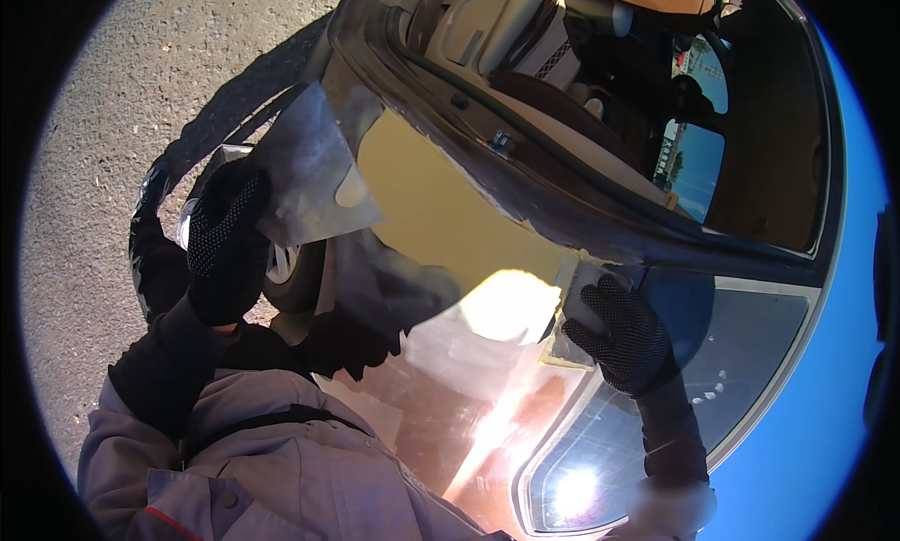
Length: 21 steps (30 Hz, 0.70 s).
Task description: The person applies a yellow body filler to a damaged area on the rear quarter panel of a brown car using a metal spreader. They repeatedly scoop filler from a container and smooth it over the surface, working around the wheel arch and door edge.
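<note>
My left hand, in a black glove with pale dots, is closed on the edge of a thin grey sheet. A beige dab of putty sits near the sheet's edge. Across the car's body panel spreads a broad coat of yellow-beige putty. At its right end, my gloved right hand grips a flat grey spreader with yellow putty along its edges. The spreader lies against the panel, beside the side window. My right fingers partly cover it.
An open car doorway shows a beige seat inside. Below the panel is a wheel, partly hidden by my left arm. A small side window reflects strong sun. Rough pavement lies left, with dark shadows across it.
</note>
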Motion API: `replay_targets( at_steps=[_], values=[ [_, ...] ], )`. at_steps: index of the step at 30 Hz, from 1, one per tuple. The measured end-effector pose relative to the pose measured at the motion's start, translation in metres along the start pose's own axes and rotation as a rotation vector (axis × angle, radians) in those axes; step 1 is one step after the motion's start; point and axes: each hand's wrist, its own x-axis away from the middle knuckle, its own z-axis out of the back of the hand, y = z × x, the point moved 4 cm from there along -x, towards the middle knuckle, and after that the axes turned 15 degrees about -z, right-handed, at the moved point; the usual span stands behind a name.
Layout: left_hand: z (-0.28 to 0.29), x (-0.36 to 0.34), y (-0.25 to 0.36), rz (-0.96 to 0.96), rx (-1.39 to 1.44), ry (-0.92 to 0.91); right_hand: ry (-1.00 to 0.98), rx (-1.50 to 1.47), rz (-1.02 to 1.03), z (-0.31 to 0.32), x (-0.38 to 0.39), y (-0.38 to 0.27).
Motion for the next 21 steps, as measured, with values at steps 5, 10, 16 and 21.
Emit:
replay_targets(
  at_steps=[5,10,16,21],
  values=[
    [-0.001,-0.004,0.004,-0.089,-0.061,0.011,0.106,0.253,0.238,0.003,-0.003,-0.007],
    [-0.003,-0.003,0.003,-0.028,0.099,0.047,0.162,0.410,0.327,0.000,-0.010,-0.007],
    [-0.004,0.002,-0.003,0.033,0.092,0.020,0.140,0.294,0.151,0.018,0.010,-0.006],
    [0.000,0.000,-0.001,-0.113,-0.042,-0.014,0.187,0.319,0.208,0.023,0.021,-0.015]
  ],
)
